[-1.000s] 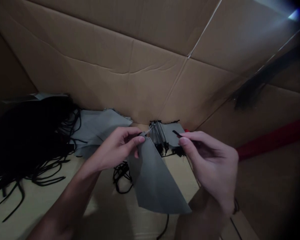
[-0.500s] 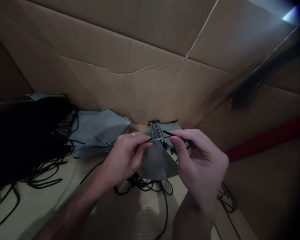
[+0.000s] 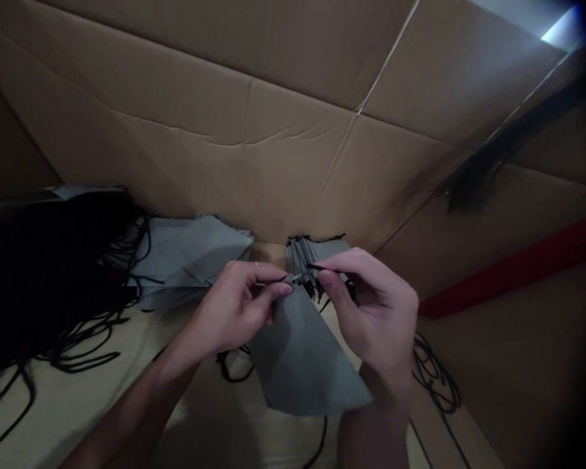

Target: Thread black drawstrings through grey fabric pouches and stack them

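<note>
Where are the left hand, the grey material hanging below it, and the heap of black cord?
Left hand (image 3: pixel 237 309): head view, back of the hand.
Grey material (image 3: pixel 305 361): head view, its middle.
Heap of black cord (image 3: pixel 43 280): head view, the heap's dark centre.

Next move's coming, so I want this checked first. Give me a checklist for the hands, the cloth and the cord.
1. Left hand grip on the grey cloth panel: ok, the panel hangs below it.
2. Right hand grip on the black cord end: ok.
3. Cord end lined up with the small pale tip between the hands: cannot tell, too small.
4. Panel free of the loose black cord below it: cannot tell, they lie very close.
5. Light on the work: not ok, dim against the cardboard wall.
</note>
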`<move>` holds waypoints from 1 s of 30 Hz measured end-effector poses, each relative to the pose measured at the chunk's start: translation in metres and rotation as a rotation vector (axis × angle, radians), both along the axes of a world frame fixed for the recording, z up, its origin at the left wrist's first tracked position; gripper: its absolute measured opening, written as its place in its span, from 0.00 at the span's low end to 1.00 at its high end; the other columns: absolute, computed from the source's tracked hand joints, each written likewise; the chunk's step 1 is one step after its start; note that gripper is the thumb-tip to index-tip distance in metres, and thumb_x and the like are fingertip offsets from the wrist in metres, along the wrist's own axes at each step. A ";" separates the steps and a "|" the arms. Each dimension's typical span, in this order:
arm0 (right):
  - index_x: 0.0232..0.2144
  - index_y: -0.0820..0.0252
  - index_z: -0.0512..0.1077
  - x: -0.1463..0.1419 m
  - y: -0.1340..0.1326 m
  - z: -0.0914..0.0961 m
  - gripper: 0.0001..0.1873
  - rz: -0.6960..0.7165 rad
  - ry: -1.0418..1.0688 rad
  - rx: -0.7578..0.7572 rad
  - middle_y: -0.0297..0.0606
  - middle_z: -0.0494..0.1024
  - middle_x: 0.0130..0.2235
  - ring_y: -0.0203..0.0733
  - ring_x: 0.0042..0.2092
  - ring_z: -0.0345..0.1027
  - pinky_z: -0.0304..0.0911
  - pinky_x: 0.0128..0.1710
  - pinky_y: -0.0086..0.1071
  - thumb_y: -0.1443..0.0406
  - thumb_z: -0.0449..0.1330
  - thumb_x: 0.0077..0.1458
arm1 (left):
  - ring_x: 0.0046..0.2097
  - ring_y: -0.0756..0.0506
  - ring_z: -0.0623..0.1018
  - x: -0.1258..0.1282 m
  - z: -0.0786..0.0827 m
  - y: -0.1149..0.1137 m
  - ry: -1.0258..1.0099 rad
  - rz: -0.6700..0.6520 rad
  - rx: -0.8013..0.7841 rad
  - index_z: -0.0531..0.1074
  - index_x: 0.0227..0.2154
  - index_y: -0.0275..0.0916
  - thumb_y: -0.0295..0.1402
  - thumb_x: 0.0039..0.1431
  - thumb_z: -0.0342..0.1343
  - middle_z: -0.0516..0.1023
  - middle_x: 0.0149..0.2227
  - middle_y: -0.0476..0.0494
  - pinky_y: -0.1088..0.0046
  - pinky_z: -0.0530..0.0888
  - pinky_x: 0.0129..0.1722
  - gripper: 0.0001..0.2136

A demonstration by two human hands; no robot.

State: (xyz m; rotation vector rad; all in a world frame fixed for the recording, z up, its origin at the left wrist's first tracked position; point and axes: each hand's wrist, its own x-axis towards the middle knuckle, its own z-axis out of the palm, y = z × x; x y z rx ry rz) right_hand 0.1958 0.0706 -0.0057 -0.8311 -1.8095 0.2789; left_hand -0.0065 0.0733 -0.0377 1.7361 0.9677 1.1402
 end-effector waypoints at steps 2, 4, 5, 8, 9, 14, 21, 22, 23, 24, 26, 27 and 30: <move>0.38 0.53 0.81 -0.002 -0.004 0.001 0.04 -0.081 0.023 0.009 0.34 0.81 0.35 0.41 0.37 0.74 0.68 0.37 0.37 0.68 0.67 0.65 | 0.24 0.50 0.74 0.001 -0.001 0.001 -0.008 0.093 0.093 0.76 0.25 0.37 0.33 0.69 0.57 0.75 0.21 0.49 0.76 0.66 0.24 0.14; 0.37 0.54 0.80 -0.003 -0.007 0.003 0.05 -0.115 0.010 0.023 0.33 0.80 0.34 0.40 0.36 0.72 0.67 0.36 0.36 0.69 0.67 0.65 | 0.25 0.50 0.74 0.002 -0.001 0.002 -0.007 0.147 0.160 0.76 0.26 0.37 0.32 0.69 0.57 0.75 0.22 0.49 0.75 0.66 0.25 0.14; 0.36 0.54 0.80 -0.003 -0.008 0.003 0.05 -0.121 -0.002 0.031 0.32 0.80 0.34 0.40 0.36 0.72 0.67 0.35 0.36 0.70 0.67 0.64 | 0.25 0.50 0.73 0.002 -0.001 0.001 -0.002 0.163 0.185 0.77 0.26 0.37 0.31 0.69 0.57 0.75 0.22 0.49 0.75 0.66 0.25 0.14; 0.34 0.55 0.78 -0.005 -0.009 0.006 0.07 -0.099 -0.042 0.042 0.31 0.80 0.33 0.39 0.35 0.72 0.66 0.36 0.35 0.72 0.66 0.63 | 0.26 0.50 0.73 0.003 0.000 0.000 0.026 0.198 0.246 0.77 0.27 0.37 0.31 0.70 0.57 0.76 0.23 0.50 0.73 0.66 0.27 0.14; 0.33 0.55 0.78 -0.005 -0.009 0.006 0.08 -0.093 -0.050 0.047 0.30 0.80 0.32 0.38 0.35 0.72 0.66 0.36 0.35 0.72 0.66 0.62 | 0.26 0.50 0.73 0.003 0.000 0.000 0.035 0.207 0.259 0.77 0.27 0.37 0.30 0.70 0.57 0.76 0.23 0.49 0.73 0.66 0.28 0.14; 0.33 0.56 0.78 -0.010 -0.008 0.007 0.08 -0.100 -0.063 0.058 0.30 0.81 0.32 0.36 0.35 0.72 0.66 0.35 0.34 0.74 0.66 0.62 | 0.27 0.49 0.72 0.006 0.000 0.000 0.023 0.192 0.280 0.77 0.27 0.38 0.30 0.70 0.56 0.76 0.24 0.49 0.72 0.66 0.28 0.13; 0.35 0.56 0.81 -0.008 -0.008 0.007 0.07 -0.061 -0.046 0.038 0.31 0.83 0.34 0.37 0.36 0.74 0.68 0.37 0.33 0.73 0.67 0.63 | 0.26 0.50 0.72 0.007 0.001 0.000 0.003 0.160 0.243 0.76 0.28 0.37 0.30 0.70 0.56 0.76 0.23 0.50 0.73 0.65 0.27 0.13; 0.37 0.56 0.82 -0.008 -0.008 0.007 0.07 -0.061 -0.044 0.034 0.31 0.84 0.35 0.37 0.37 0.75 0.69 0.37 0.34 0.73 0.67 0.64 | 0.26 0.50 0.72 0.007 0.001 0.000 0.009 0.164 0.258 0.76 0.28 0.37 0.30 0.70 0.56 0.76 0.23 0.50 0.73 0.65 0.27 0.13; 0.39 0.55 0.83 -0.008 -0.008 0.006 0.07 -0.060 -0.045 0.027 0.32 0.85 0.36 0.37 0.37 0.75 0.70 0.38 0.34 0.72 0.67 0.64 | 0.26 0.50 0.72 0.007 0.001 0.000 0.018 0.168 0.282 0.76 0.28 0.37 0.29 0.70 0.56 0.76 0.23 0.50 0.73 0.65 0.28 0.13; 0.41 0.55 0.83 -0.007 -0.007 0.005 0.08 -0.060 -0.048 0.018 0.32 0.86 0.37 0.37 0.38 0.76 0.70 0.38 0.34 0.72 0.67 0.65 | 0.27 0.50 0.72 0.008 0.001 0.000 0.030 0.173 0.311 0.76 0.28 0.37 0.28 0.70 0.56 0.76 0.24 0.50 0.73 0.65 0.28 0.13; 0.43 0.54 0.84 -0.008 -0.007 0.004 0.08 -0.066 -0.058 0.001 0.33 0.86 0.38 0.37 0.38 0.77 0.71 0.38 0.33 0.72 0.67 0.66 | 0.28 0.50 0.72 0.010 0.000 0.000 0.060 0.178 0.363 0.76 0.29 0.36 0.26 0.71 0.56 0.77 0.25 0.49 0.73 0.66 0.29 0.12; 0.43 0.54 0.84 -0.008 -0.007 0.004 0.08 -0.076 -0.066 -0.005 0.33 0.86 0.38 0.37 0.38 0.77 0.71 0.38 0.33 0.71 0.67 0.66 | 0.29 0.50 0.73 0.012 0.000 0.000 0.072 0.179 0.385 0.76 0.29 0.36 0.25 0.71 0.55 0.77 0.26 0.49 0.74 0.67 0.30 0.12; 0.42 0.55 0.83 -0.010 -0.006 0.003 0.06 -0.133 -0.091 -0.025 0.32 0.85 0.38 0.37 0.38 0.77 0.71 0.39 0.33 0.70 0.67 0.66 | 0.35 0.48 0.78 0.016 -0.003 -0.001 0.098 0.223 0.476 0.77 0.33 0.36 0.22 0.71 0.53 0.80 0.35 0.43 0.74 0.72 0.35 0.11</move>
